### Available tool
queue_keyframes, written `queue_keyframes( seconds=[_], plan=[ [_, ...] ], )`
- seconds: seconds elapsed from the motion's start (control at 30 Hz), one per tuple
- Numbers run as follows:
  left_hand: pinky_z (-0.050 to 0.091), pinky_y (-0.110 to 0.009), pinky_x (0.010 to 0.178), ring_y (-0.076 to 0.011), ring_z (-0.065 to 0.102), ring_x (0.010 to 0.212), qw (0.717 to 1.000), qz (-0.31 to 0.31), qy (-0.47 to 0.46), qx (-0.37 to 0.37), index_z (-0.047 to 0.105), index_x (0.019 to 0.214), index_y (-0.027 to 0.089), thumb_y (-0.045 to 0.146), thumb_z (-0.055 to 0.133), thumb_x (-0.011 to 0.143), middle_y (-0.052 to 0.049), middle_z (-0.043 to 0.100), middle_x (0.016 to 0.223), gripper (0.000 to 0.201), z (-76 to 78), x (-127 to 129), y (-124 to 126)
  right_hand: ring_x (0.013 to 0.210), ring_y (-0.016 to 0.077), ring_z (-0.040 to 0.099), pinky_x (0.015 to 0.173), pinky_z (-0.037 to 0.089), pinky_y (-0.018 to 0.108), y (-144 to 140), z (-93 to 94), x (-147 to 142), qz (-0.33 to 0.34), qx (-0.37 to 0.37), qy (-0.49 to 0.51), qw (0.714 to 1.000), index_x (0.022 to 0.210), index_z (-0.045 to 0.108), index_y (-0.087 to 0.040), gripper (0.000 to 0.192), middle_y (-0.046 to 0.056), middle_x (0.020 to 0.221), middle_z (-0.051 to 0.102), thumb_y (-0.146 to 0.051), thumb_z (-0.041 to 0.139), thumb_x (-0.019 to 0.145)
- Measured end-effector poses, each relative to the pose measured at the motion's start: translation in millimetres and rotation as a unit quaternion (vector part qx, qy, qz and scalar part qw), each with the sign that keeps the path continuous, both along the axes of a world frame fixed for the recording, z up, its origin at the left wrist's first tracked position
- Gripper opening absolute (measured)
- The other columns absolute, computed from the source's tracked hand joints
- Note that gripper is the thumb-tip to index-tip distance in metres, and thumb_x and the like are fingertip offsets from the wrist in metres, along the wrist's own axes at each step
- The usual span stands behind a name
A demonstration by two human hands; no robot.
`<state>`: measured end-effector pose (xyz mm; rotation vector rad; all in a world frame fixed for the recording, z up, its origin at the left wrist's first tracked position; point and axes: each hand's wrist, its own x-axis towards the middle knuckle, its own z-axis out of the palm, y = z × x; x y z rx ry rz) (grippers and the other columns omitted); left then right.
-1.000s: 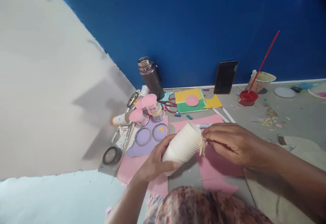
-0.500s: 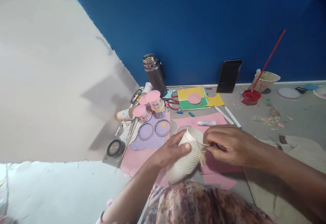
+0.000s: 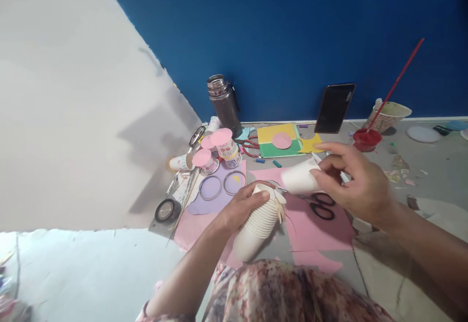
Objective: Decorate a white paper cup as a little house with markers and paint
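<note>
Floor cluttered, blue wall behind

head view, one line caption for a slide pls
Left hand grips a stack of paper cups while right hand holds a single cup above pink paper.

Grey floor is littered with craft items: pink paper, black scissors, tape roll, flask, phone leaned on the wall, red paint dish, paper scraps.
</note>
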<state>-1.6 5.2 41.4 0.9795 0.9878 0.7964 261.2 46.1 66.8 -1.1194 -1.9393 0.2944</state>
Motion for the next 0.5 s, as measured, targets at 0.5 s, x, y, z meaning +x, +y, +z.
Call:
queue_keyframes(
  seconds=[0.5],
  plan=[
    [0.053,-0.045,0.104,-0.0325,0.070,0.118,0.872,0.079,0.413,0.251,0.065,0.133,0.025,0.045,0.080,0.082,-0.009,0.075,0.131,0.057,39.9,13,-3,0.062,0.0135,0.069,0.059,0.048,0.025,-8,-4.1,-12,0.170,-0.083,-0.035,0.981,0.080,0.077,-0.024,0.027,-0.002,0.074,0.079,-0.025,0.060,0.101]
  ],
)
